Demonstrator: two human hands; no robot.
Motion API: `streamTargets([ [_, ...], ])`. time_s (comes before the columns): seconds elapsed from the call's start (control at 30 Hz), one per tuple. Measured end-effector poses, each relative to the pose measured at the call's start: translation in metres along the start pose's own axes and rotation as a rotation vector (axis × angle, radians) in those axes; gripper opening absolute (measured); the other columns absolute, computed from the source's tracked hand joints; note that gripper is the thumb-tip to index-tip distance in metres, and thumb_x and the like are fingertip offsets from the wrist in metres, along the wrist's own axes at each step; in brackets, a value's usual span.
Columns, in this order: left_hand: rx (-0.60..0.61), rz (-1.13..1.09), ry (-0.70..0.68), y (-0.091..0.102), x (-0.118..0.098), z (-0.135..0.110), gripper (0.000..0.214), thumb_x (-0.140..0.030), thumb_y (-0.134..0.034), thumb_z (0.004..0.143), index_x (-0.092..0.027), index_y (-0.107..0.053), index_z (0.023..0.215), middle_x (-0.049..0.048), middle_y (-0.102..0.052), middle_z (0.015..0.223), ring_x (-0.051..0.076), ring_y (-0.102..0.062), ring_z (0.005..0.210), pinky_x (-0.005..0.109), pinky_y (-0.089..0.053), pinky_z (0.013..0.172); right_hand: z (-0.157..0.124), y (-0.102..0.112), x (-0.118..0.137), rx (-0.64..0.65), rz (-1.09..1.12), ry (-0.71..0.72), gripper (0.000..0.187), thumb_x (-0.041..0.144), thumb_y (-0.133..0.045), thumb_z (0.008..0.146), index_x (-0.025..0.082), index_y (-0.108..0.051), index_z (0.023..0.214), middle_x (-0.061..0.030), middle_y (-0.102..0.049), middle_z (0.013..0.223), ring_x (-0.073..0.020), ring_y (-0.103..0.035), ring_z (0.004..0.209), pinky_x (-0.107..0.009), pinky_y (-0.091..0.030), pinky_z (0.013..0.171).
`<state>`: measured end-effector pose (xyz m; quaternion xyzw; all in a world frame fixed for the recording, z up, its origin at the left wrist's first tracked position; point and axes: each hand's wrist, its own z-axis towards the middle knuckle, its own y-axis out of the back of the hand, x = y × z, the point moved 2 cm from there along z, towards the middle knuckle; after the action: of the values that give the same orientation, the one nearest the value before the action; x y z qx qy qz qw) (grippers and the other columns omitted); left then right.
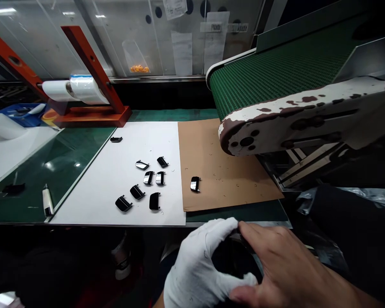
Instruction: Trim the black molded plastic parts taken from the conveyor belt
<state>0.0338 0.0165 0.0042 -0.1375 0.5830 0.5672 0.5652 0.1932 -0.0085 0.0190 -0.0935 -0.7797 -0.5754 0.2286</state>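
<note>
Black parts (154,201), nine in plain view and small and glossy, lie on a green counter (234,212). Eight are on a white sheet (93,188) that reaches the counter's near edge: seven in a loose group toward the sheet's right side, one alone by its far left corner. The ninth is on a brown card (231,188), near the card's left edge. The sheet and card probably shield the shiny faces from the hard counter, and the gaps between parts likely keep them from rubbing and leave room to lift each one. Thin dark curls (238,185) are scattered over both. Just beyond the counter's near edge, the left hand (195,265), in a white glove, and the bare right hand (282,261) face each other, thumbs and fingers curved wide apart, fingertips meeting. Something dark shows between them, but it is too dim to tell whether either hand grips it. The glove may be there to keep prints off the gloss, while bare fingertips feel more. A white tube (47,201) lies left of the sheet, near the counter's near edge. An orange stand (86,55) bears film rolls (86,89) at the far edge; a conveyor (276,77) overhangs the far right corner.
</note>
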Motion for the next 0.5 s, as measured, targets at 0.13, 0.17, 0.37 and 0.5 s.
streamTargets([
  [0.13,-0.041,-0.036,-0.074,0.002,-0.004,0.005,0.058,-0.027,-0.085,0.062,-0.017,-0.061,0.114,0.0049,-0.072,0.106,0.02,-0.07,0.092,0.023,-0.058,0.086,0.0,-0.004,-0.001,-0.026,-0.052,0.044,0.072,0.083,-0.051,0.063,0.015,-0.061,0.087,-0.0096,-0.066,0.077,-0.031,-0.064,0.065,-0.042,-0.05,0.057],
  [0.17,-0.046,-0.041,-0.074,0.002,-0.004,0.005,0.059,-0.027,-0.085,0.062,-0.017,-0.061,0.114,0.0049,-0.073,0.106,0.02,-0.071,0.091,0.023,-0.058,0.086,0.0,-0.005,-0.001,-0.045,-0.066,0.065,0.077,0.087,-0.042,0.065,0.015,-0.061,0.087,-0.0097,-0.065,0.076,-0.0305,-0.065,0.063,-0.042,-0.049,0.056],
  [0.37,-0.051,-0.06,-0.045,-0.001,0.0,0.005,0.062,-0.023,-0.088,0.057,-0.018,-0.062,0.113,0.0045,-0.073,0.107,0.021,-0.071,0.092,0.024,-0.058,0.088,-0.002,-0.011,-0.003,-0.177,-0.127,0.154,0.096,0.088,-0.008,0.073,0.01,-0.063,0.089,-0.0108,-0.064,0.069,-0.0299,-0.066,0.058,-0.041,-0.048,0.052],
  [0.5,-0.057,-0.06,-0.021,-0.004,0.0,0.005,0.064,-0.018,-0.089,0.052,-0.018,-0.064,0.111,0.0043,-0.073,0.105,0.021,-0.071,0.09,0.023,-0.059,0.086,-0.001,-0.014,-0.005,-0.218,-0.138,0.162,0.096,0.087,-0.008,0.074,0.01,-0.064,0.085,-0.01,-0.063,0.066,-0.0298,-0.065,0.055,-0.041,-0.047,0.051],
])
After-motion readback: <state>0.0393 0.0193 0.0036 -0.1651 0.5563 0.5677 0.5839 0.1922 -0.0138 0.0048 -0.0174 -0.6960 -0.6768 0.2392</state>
